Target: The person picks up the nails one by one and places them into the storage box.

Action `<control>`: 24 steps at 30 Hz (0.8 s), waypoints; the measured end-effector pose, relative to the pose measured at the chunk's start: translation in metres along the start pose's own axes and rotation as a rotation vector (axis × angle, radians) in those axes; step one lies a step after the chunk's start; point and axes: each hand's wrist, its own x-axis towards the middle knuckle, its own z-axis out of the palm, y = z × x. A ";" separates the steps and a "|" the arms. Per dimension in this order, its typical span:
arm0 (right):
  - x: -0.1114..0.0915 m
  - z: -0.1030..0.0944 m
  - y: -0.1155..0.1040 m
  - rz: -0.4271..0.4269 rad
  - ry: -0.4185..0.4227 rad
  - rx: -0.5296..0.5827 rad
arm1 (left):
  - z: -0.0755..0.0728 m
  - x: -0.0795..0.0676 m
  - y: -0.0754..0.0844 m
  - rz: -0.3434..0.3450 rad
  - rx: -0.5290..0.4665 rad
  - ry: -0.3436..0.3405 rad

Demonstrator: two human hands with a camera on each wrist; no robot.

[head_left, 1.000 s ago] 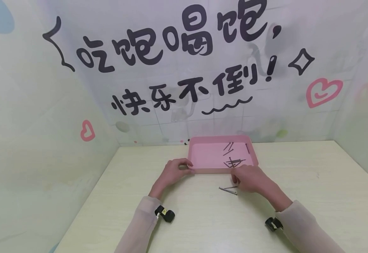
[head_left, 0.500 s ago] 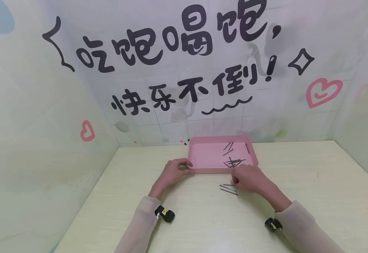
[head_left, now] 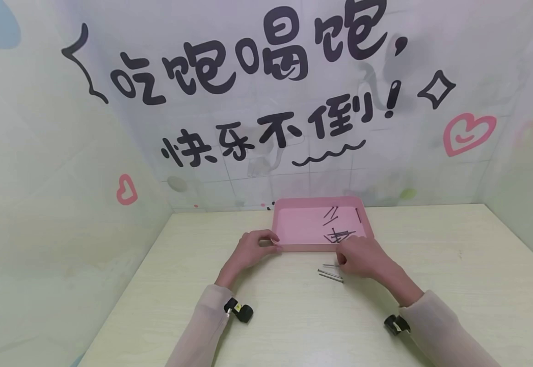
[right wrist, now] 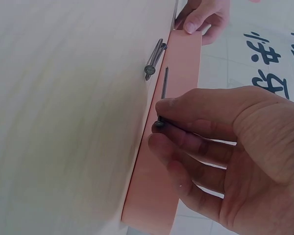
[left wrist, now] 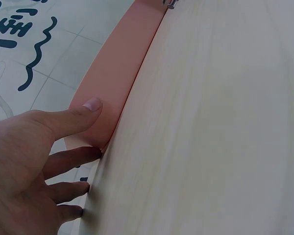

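Observation:
A shallow pink tray [head_left: 305, 248] stands against the back wall, with several dark nails [head_left: 338, 235] lying in its right half. My left hand [head_left: 252, 250] holds the tray's front left corner. In the left wrist view its thumb [left wrist: 83, 117] lies on the front wall and the other fingers are at the side. My right hand [head_left: 360, 256] is just in front of the tray's right part. Between thumb and fingertips it pinches a nail [right wrist: 164, 88] near its head. Two more nails [head_left: 330, 276] lie close together on the table, left of the right hand.
The pale wooden table [head_left: 285, 321] reaches back to a wall covering [head_left: 230, 178] with black lettering. Side panels rise at the left and right. Each wrist bears a small black camera, seen at the left cuff [head_left: 239, 310] and the right cuff [head_left: 396, 324].
My right hand has shifted slightly toward the tray, drawing one nail away from the other two on the table. My left hand and the tray have stayed in place.

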 end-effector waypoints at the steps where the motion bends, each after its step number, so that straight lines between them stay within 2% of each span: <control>1: 0.000 0.000 0.000 -0.002 0.004 -0.002 | 0.000 0.000 0.000 0.001 -0.001 0.001; 24: 0.003 -0.005 0.000 -0.004 0.118 -0.014 | 0.000 0.001 0.000 0.003 0.003 0.002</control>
